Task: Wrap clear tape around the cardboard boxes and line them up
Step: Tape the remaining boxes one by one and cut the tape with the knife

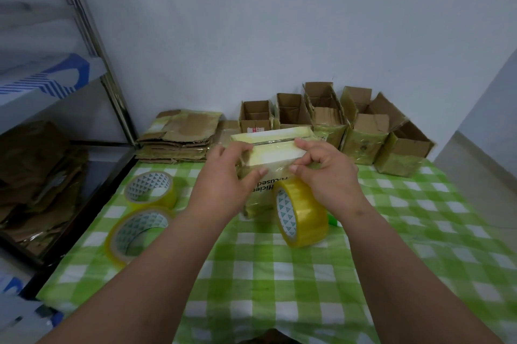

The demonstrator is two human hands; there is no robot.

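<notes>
The box, white-topped and glossy with tape, stands on the counter in the middle of the head view, printed side facing the camera, its two top flaps folded shut with a dark seam between them. The left hand grips the box's left end, fingers curled over the top edge and thumb pressed on the front face. The right hand is at the box's right end, its fingers bent over the top corner and the thumb pinching at the front edge, where a film of tape seems to lie; whether it holds the tape end or only the box I cannot tell.

Just in front of the box, under the right hand, a yellowish tape roll stands on edge on the checked green cloth. Left of the box lie two more rolls, one nearer the camera than the other, both flat-ish and tilted. A small green thing peeks out right of the standing roll; too hidden to tell what.

Behind the box, along the wall, open boxes stand in a row running right, several wrapped in tape, flaps up. Behind and left of the box sits a stack of flattened cardboard. Far left of the box is a metal shelf with more crumpled cardboard on its lower level.
</notes>
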